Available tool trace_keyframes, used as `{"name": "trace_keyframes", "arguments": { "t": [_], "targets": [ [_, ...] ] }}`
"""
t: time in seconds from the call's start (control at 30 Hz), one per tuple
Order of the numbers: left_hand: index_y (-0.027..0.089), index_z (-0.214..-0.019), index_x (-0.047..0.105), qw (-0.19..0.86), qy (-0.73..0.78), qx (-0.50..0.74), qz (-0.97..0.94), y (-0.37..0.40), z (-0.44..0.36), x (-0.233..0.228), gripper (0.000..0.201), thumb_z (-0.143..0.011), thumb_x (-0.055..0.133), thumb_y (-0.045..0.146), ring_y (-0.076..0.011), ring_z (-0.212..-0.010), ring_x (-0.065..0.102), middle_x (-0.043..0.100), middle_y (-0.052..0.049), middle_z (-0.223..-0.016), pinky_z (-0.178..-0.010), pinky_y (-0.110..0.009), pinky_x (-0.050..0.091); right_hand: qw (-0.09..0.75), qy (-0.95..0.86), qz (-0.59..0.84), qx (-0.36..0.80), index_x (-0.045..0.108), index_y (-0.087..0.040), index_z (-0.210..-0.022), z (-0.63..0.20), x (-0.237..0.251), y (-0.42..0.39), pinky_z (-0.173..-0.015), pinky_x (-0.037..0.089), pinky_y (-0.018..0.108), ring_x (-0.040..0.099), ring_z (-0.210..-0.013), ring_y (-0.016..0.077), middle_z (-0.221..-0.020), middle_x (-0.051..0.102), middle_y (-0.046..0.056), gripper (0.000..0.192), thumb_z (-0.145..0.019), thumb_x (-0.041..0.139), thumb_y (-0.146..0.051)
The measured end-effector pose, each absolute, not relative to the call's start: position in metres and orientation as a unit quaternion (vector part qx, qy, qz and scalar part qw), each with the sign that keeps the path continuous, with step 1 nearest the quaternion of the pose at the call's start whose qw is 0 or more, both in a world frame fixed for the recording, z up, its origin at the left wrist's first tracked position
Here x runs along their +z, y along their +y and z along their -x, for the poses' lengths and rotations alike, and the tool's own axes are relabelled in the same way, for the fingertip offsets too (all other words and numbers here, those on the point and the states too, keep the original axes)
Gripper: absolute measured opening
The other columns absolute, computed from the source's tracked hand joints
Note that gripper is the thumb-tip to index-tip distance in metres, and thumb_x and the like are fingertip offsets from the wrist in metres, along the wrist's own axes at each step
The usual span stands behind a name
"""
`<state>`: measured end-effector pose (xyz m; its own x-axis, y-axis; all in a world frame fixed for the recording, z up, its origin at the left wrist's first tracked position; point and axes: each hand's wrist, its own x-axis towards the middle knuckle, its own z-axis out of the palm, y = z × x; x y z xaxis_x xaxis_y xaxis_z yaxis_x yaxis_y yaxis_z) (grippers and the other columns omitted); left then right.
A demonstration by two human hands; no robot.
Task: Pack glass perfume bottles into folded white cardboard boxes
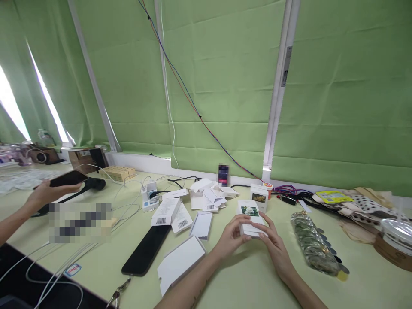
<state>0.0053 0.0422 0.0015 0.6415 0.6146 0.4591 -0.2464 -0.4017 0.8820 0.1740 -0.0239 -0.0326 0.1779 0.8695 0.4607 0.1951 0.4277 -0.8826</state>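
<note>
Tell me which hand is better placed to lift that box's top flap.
Probably the right hand: its fingers lie along the small white box near its far end, while the left hand grips the near left side, steadying it.

The small box (250, 216) sits mid-table (244, 283) between the left hand (232, 238) and right hand (273, 244), with a bag of coins (310, 242) to its right. A phone (146, 249) lies off to its left, flat cartons (180, 262) in front of that, and another small box (259, 197) stands just behind.
</note>
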Motion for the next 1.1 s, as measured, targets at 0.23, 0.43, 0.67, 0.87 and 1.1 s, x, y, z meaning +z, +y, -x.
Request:
{"name": "trace_keyframes", "arguments": {
  "t": [0.23, 0.43, 0.67, 0.87, 1.1],
  "targets": [
    [0.02, -0.101, 0.063, 0.525, 0.144, 0.417, -0.728, 0.0405, -0.0062, -0.0006, 0.03, -0.079, 0.066, 0.04, -0.0226, -0.103, 0.054, 0.051, -0.01, -0.123, -0.076, -0.027, 0.045, 0.614, -0.572, 0.464, 0.282, 0.068, -0.031, -0.109, -0.172, -0.0292, -0.0252, -0.108, 0.034, 0.039, 0.029, -0.137, 0.0261, -0.149, 0.028, 0.0, 0.032, -0.087, 0.05, -0.048],
    [0.018, -0.093, 0.066, 0.497, 0.167, 0.416, -0.743, 0.0427, -0.0053, -0.0015, 0.027, -0.078, 0.067, 0.04, -0.015, -0.08, 0.055, 0.054, -0.009, -0.119, -0.065, -0.024, 0.041, 0.613, -0.572, 0.469, 0.277, 0.068, -0.031, -0.109, -0.1724, -0.0307, -0.0236, -0.105, 0.038, 0.04, 0.032, -0.135, 0.028, -0.148, 0.031, 0.001, 0.033, -0.086, 0.051, -0.049],
    [0.017, -0.091, 0.067, 0.496, 0.174, 0.422, -0.739, 0.0407, -0.0047, 0.0019, 0.028, -0.079, 0.065, 0.042, -0.0132, -0.074, 0.054, 0.055, -0.009, -0.116, -0.061, -0.024, 0.041, 0.606, -0.578, 0.472, 0.274, 0.068, -0.031, -0.109, -0.1719, -0.0316, -0.0237, -0.105, 0.037, 0.039, 0.028, -0.137, 0.0274, -0.147, 0.03, 0.001, 0.033, -0.087, 0.05, -0.048],
    [0.017, -0.091, 0.066, 0.496, 0.17, 0.427, -0.737, 0.0392, -0.0037, 0.0047, 0.025, -0.084, 0.06, 0.04, -0.0152, -0.082, 0.055, 0.055, -0.009, -0.117, -0.065, -0.024, 0.041, 0.606, -0.578, 0.471, 0.276, 0.066, -0.032, -0.112, -0.1701, -0.0301, -0.025, -0.103, 0.041, 0.038, 0.031, -0.136, 0.0271, -0.148, 0.029, 0.001, 0.034, -0.088, 0.048, -0.048],
    [0.017, -0.09, 0.067, 0.497, 0.174, 0.423, -0.738, 0.0413, -0.0038, 0.0045, 0.029, -0.083, 0.06, 0.044, -0.0156, -0.08, 0.055, 0.056, -0.01, -0.117, -0.065, -0.025, 0.042, 0.605, -0.582, 0.472, 0.268, 0.067, -0.032, -0.111, -0.1706, -0.0313, -0.0243, -0.104, 0.04, 0.039, 0.034, -0.134, 0.0267, -0.147, 0.029, 0.002, 0.036, -0.088, 0.047, -0.051]
  ]
}}
